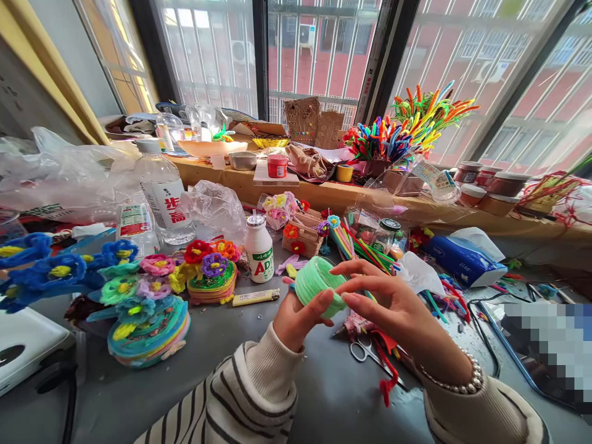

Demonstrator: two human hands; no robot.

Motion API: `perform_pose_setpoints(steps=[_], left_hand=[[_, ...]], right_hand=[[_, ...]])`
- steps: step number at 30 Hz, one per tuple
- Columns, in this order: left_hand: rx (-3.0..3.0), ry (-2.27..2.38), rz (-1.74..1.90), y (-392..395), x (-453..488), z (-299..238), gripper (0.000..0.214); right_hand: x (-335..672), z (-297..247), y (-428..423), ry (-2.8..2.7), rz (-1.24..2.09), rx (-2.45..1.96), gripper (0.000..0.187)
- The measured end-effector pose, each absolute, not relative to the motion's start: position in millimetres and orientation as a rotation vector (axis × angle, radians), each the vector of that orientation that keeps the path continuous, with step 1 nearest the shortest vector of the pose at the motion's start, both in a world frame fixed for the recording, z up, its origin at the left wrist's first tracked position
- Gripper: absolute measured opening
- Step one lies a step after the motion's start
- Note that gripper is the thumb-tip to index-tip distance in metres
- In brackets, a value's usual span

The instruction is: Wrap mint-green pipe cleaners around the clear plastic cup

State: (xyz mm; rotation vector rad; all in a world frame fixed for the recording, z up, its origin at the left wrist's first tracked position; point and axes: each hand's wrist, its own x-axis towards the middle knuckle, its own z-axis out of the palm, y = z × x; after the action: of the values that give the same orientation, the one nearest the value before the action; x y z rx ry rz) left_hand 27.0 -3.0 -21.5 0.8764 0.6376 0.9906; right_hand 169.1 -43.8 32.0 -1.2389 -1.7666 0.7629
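Observation:
My left hand (296, 317) grips a pale green coiled pipe-cleaner cup (315, 285) from below, thumb curled up against its side. My right hand (393, 308) reaches across from the right, with its fingers laid over the cup's rim and front and the index finger extended. Both hands hover over the grey table (217, 345), in front of a small white drink bottle (259, 248). Scissors (365, 351) and a red pipe cleaner (388, 370) lie just beneath my right wrist.
Pipe-cleaner flower discs (148, 327) and blue flowers (46, 271) crowd the left. A yellow lighter (255, 298), a water bottle (163, 191), a bundle of pipe cleaners (361, 246), a blue tissue pack (462, 262) and a phone (531, 345) surround the hands. A cluttered wooden sill (333, 194) runs behind.

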Motion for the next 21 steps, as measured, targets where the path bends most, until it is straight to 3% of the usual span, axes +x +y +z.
perform_pose_setpoints(steps=[21], left_hand=[[0.928, 0.629, 0.95, 1.3, 26.0, -25.2, 0.054]], right_hand=[[165.9, 30.3, -44.2, -1.761, 0.717, -1.263, 0.007]])
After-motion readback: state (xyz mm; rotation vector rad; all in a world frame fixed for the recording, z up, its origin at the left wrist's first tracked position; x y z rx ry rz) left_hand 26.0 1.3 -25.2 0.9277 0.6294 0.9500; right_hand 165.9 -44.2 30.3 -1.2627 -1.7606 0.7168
